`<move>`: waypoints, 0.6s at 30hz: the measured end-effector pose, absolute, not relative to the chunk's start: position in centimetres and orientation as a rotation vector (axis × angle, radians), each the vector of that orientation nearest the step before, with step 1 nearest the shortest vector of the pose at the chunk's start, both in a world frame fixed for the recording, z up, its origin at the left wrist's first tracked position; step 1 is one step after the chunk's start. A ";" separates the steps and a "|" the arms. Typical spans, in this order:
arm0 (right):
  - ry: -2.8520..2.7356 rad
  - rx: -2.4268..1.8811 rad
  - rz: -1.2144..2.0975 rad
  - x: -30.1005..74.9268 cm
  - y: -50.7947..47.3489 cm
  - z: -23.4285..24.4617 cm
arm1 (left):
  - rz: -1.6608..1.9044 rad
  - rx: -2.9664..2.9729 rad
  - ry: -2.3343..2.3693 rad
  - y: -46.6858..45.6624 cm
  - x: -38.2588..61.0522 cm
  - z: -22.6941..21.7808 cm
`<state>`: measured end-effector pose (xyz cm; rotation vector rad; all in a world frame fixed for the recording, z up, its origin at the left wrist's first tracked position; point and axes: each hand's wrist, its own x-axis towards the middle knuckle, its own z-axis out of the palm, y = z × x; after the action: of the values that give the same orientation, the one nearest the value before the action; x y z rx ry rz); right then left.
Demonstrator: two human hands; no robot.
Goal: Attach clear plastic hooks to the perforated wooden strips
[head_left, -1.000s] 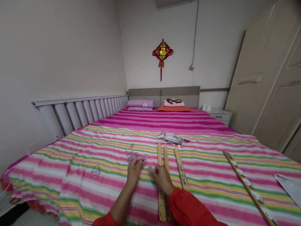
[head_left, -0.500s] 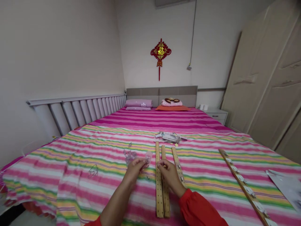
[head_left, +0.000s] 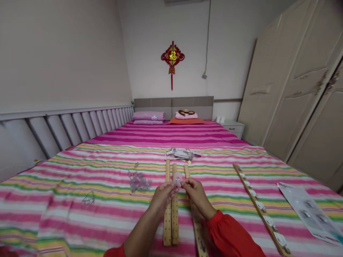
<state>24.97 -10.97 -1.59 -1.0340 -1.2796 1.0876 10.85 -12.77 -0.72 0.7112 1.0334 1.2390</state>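
The left hand (head_left: pixel 163 195) pinches a small clear piece (head_left: pixel 177 176) at its fingertips, the right hand (head_left: pixel 197 192) bunched close beside, its hold unclear, seemingly a two-handed fiddling step calling for steadiness.

On the bed (head_left: pixel 107 214), 3 strips (head_left: pixel 175 214) lie between a pile of packets (head_left: pixel 139 181) at left and another strip (head_left: pixel 256 200) at right.

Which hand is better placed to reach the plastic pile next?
Probably the left hand: it is nearer the plastic pile, which lies to its left, while the right hand would have to reach past it. The left seems to pinch a clear piece, so may need freeing first.
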 end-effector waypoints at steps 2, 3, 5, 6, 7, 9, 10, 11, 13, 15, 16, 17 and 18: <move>-1.277 -1.025 1.081 25.9 -10.4 -1.6 | 1.237 0.845 1.068 -12.0 11.5 -0.8; -1.278 -1.021 1.082 26.4 -10.1 -1.6 | 1.235 0.928 1.090 -11.5 11.9 -0.8; -1.270 -1.030 1.092 27.3 -9.3 -1.6 | 1.233 1.087 1.132 -10.6 12.6 -0.6; -1.262 -1.043 1.098 27.8 -8.8 -1.7 | 1.233 1.138 1.151 -10.2 12.9 -0.5; -1.248 -1.059 1.102 28.3 -8.3 -1.8 | 1.237 1.166 1.170 -9.7 13.2 -0.4; -1.213 -1.093 1.106 29.4 -7.1 -2.2 | 1.265 1.168 1.205 -8.7 13.7 -0.3; -1.197 -1.108 1.105 29.9 -6.5 -2.5 | 1.285 1.163 1.219 -8.2 13.8 -0.4; -1.181 -1.122 1.101 30.5 -6.0 -2.9 | 1.307 1.168 1.227 -7.8 13.8 -0.6; -1.146 -1.154 1.100 31.6 -5.0 -3.8 | 1.338 1.203 1.243 -7.1 13.6 -1.3; -1.118 -1.185 1.111 32.6 -4.1 -4.7 | 1.320 1.243 1.267 -6.6 13.3 -2.4; -1.110 -1.198 1.121 32.9 -3.7 -5.2 | 1.303 1.263 1.275 -6.4 13.1 -2.9; -1.107 -1.208 1.134 33.1 -3.3 -5.6 | 1.287 1.286 1.279 -6.2 12.9 -3.5; -1.109 -1.215 1.151 33.2 -3.0 -6.0 | 1.274 1.315 1.281 -6.1 12.8 -4.1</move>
<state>33.15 -2.98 -6.03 -1.2155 -1.1093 1.1513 12.82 -6.07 -4.09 1.3154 1.2809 1.2738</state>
